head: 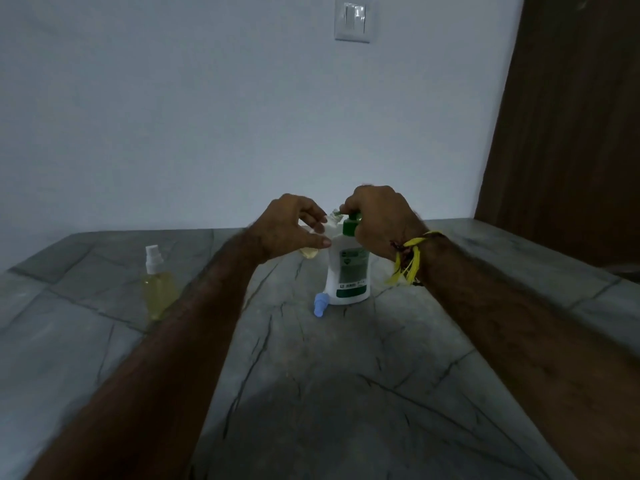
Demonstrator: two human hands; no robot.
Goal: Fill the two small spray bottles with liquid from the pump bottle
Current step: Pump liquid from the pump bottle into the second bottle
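A white pump bottle (348,271) with a green label and green pump head stands on the grey stone counter (346,358). My right hand (377,223) is curled over the pump head. My left hand (291,226) holds a small clear spray bottle (309,251) with yellowish liquid, lifted and tilted, its open neck under the pump spout. My fingers hide most of that bottle. A second small spray bottle (157,284), capped in white and filled with yellow liquid, stands upright at the left. A light blue spray cap (319,305) lies beside the pump bottle's base.
A pale wall with a light switch (352,21) rises behind the counter. A dark wooden panel (571,116) stands at the right. I wear a yellow thread band (408,258) on my right wrist.
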